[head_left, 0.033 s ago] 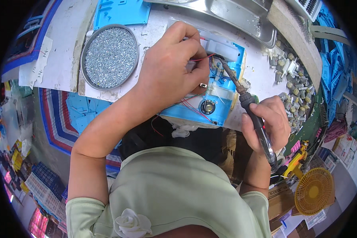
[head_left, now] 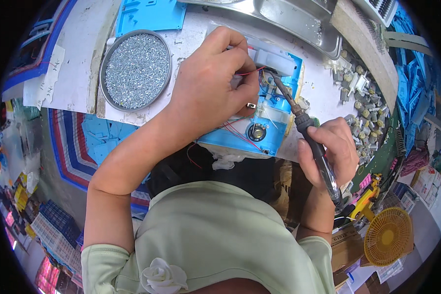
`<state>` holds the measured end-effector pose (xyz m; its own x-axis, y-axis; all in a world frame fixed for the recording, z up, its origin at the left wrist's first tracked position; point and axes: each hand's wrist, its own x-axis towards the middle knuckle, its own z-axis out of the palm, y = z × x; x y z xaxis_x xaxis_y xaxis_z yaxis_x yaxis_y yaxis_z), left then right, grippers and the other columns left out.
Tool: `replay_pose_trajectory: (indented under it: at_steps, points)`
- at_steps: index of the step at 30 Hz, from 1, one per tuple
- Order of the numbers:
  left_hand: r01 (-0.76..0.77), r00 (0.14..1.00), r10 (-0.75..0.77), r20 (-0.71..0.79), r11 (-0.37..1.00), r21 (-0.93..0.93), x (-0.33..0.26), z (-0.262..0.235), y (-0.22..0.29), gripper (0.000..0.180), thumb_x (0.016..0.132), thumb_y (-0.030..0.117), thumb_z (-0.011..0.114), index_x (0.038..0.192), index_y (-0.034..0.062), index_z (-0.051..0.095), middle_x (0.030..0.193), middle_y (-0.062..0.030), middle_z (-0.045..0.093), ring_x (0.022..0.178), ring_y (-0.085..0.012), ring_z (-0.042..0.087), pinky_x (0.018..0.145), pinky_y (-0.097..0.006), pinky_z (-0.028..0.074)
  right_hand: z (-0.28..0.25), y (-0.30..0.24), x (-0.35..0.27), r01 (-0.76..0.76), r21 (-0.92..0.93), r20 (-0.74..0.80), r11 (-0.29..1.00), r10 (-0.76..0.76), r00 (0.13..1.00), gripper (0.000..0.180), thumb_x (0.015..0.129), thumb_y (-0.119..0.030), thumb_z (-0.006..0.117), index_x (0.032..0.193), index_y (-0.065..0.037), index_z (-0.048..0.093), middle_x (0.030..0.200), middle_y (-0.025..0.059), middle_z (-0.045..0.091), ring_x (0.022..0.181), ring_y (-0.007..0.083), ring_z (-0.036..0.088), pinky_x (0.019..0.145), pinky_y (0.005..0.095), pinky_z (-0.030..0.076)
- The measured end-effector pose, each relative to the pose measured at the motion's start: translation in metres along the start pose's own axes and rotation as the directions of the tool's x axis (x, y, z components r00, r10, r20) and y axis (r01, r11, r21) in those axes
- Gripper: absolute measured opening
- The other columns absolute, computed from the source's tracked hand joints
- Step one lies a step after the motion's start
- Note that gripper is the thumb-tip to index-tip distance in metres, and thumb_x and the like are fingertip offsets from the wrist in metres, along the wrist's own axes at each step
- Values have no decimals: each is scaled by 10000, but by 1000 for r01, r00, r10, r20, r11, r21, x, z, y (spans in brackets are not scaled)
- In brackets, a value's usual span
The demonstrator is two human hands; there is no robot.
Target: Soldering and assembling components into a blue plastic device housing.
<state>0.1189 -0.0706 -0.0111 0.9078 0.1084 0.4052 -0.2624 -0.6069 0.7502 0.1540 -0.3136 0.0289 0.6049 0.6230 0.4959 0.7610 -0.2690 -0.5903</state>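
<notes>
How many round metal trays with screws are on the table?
1. The round metal tray full of small screws sits on the white table, to the left of the left hand. Others may lie outside the view.

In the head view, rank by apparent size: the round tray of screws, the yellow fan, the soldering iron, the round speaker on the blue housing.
1. Round tray of screws
2. Yellow fan; lies farther away
3. Soldering iron; long but thin
4. Round speaker
</notes>
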Motion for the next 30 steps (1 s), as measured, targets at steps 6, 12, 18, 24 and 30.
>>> replay_pose_trajectory:
  at_steps: [6,12,18,24,30]
  points:
    - [22,1000,-23,14,999,26,-1,1,0,108,797,-1,771,875,-11,696,1021,-83,601,744,-150,665,638,-277,549,6,4,2,2,18,-4,1000,-2,1000,322,740,-7,820,1028,-36,678,716,81,636,602,242,566,562,335,449]
    - [-2,999,0,32,999,52,1,0,1,112,810,23,769,870,-18,683,1020,-87,596,735,-156,664,641,-282,555,7,5,3,-1,24,0,1000,1,1000,319,741,-8,821,1025,-38,681,720,83,640,609,246,571,568,336,452]
    - [9,999,-10,32,999,44,2,1,1,99,814,15,749,870,-18,675,1015,-89,585,720,-145,643,620,-280,541,5,4,5,-6,2,8,1000,6,1000,330,733,-4,830,1025,-35,679,725,87,642,617,254,576,575,341,457]
    - [-3,1000,2,20,999,46,1,3,0,101,815,5,742,880,-24,670,1014,-90,579,725,-144,643,610,-272,534,5,5,3,-8,14,11,1000,8,1000,359,728,2,844,1046,-34,681,746,97,656,628,258,590,580,346,472]
    - [-3,1000,2,17,997,72,2,2,2,101,815,1,739,878,-24,664,1013,-93,577,724,-148,645,615,-276,541,5,3,4,-13,-2,7,1000,13,1000,366,732,-12,852,1056,-36,684,754,100,663,630,255,596,576,343,475]
